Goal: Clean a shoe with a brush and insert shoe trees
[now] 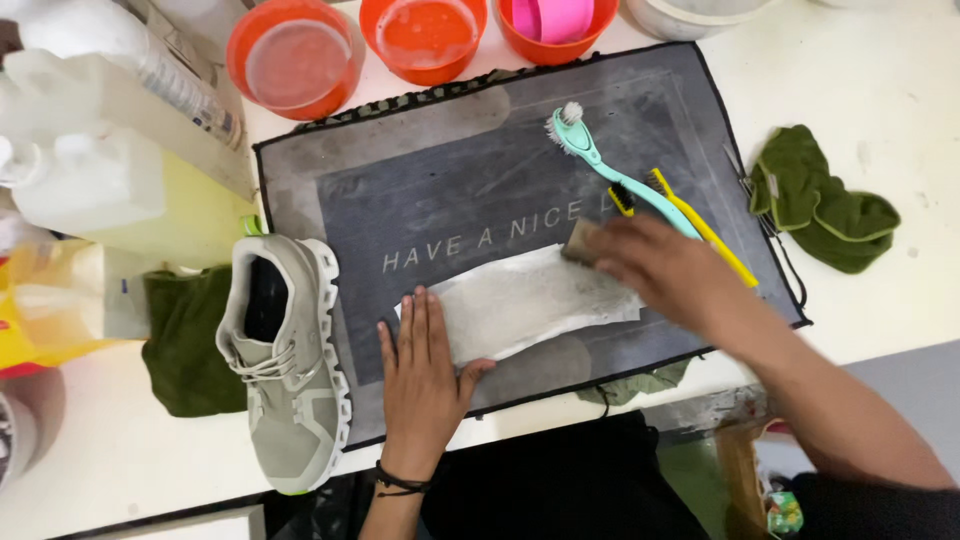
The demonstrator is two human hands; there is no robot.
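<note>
Pinning the grubby insole (530, 305) flat on the grey mat (400, 190), the left hand (425, 370) lies open-palmed; the right hand (665, 270) grips a small brush (580, 240). Short, firm strokes away from the pinning hand would serve best.

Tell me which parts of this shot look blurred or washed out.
Head view: the right hand is motion-blurred over the pale insole; the left hand and shoe are sharp; white jugs at upper left are overexposed; lighting is even, shadows soft.

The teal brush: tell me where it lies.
In the head view, the teal brush lies on the grey mat, upper right, beside the yellow brush, just above the right hand.
</note>
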